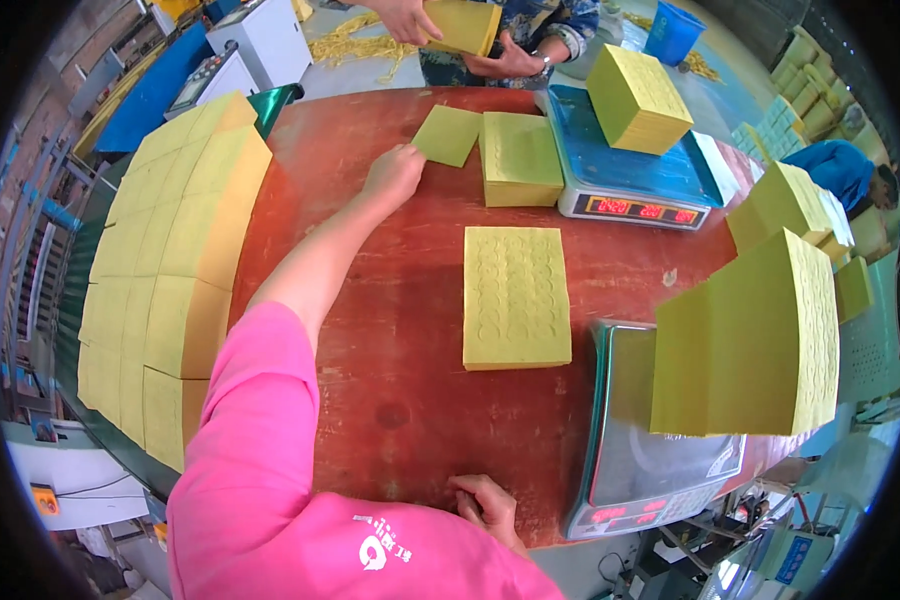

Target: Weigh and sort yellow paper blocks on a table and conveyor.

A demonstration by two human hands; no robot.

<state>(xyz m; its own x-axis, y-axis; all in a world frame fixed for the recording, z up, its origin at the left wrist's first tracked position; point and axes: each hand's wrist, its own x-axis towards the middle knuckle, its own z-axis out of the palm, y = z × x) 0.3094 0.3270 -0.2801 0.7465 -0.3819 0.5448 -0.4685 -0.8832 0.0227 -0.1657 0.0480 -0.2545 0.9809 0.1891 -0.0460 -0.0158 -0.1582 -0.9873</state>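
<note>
My left hand (pixel 397 172) reaches out across the red table, its fingers closed on the left corner of a thin yellow paper sheet (pixel 448 136). Right beside that sheet stands a short stack of yellow paper (pixel 521 160). A second stack of yellow paper with rows of embossed curves on top (pixel 516 296) lies nearer to me, touched by neither hand. At the near table edge rests my right hand (pixel 487 503), its fingers curled in with nothing seen in them.
A blue-topped scale (pixel 630 165) bears a yellow paper block (pixel 638 100); a nearer scale (pixel 610 430) carries a taller, leaning stack (pixel 740 345). Many yellow stacks (pixel 160 270) line the left side. Across the red table (pixel 380 400), another person's hands (pixel 515 58) hold a yellow stack.
</note>
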